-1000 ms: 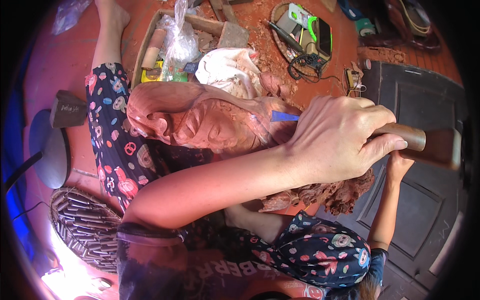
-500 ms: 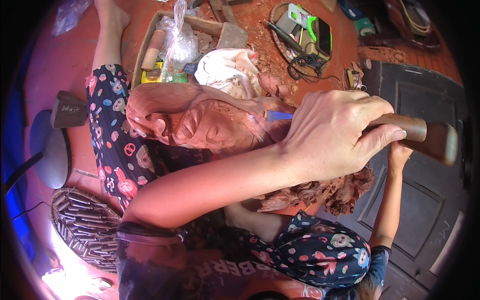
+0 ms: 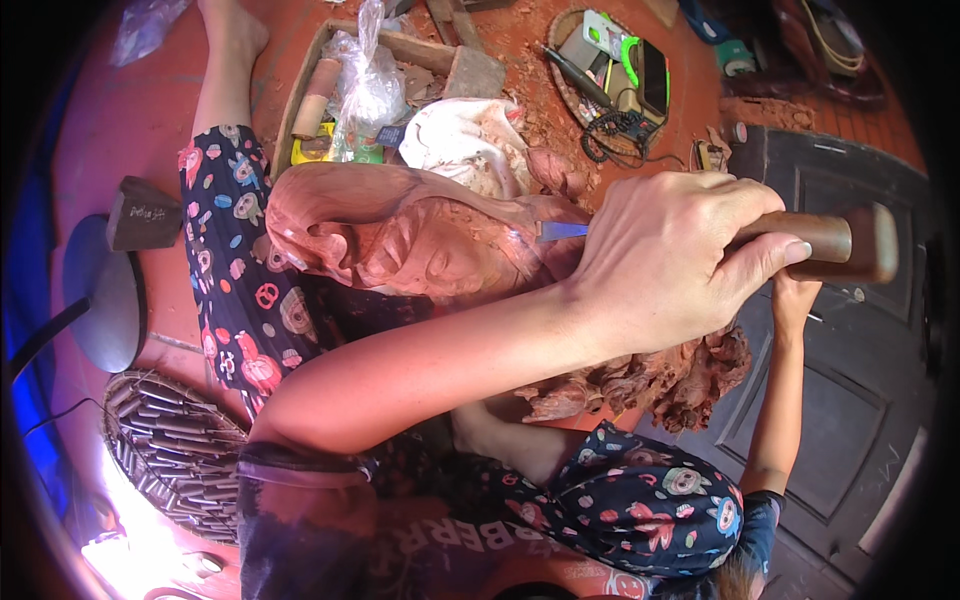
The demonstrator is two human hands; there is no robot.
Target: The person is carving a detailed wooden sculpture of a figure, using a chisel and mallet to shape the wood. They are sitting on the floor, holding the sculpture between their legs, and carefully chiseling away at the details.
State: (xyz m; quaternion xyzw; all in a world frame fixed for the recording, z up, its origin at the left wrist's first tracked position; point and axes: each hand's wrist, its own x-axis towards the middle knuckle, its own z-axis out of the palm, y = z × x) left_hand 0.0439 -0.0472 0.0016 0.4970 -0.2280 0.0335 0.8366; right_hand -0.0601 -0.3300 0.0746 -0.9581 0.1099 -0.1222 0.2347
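My left hand (image 3: 675,255) is closed around a chisel, its thumb along the round brown handle (image 3: 825,240). The bluish chisel blade (image 3: 562,231) meets a reddish carved wooden figure (image 3: 440,245) below its carved face, near the neck. The figure lies across my lap, with long carved hair and a rough, knotty base (image 3: 670,380). Behind the chisel handle my right hand (image 3: 797,297) is partly hidden, fingers closed on a wooden mallet. The blurred mallet head (image 3: 882,243) is at the handle's butt end; whether they touch I cannot tell.
A wooden box (image 3: 300,100) holds plastic bags and a white cloth (image 3: 465,140). Beyond it lies a round tray (image 3: 562,85) with a phone and cord. Several tools fill a basket (image 3: 125,395) at left, near a lamp base (image 3: 95,300). Dark panelled wood (image 3: 830,370) lies right.
The mallet head has swung up and slightly left, level with the chisel handle's end. The handle's butt has dipped slightly, while the blade stays on the carving. The view has shifted slightly.
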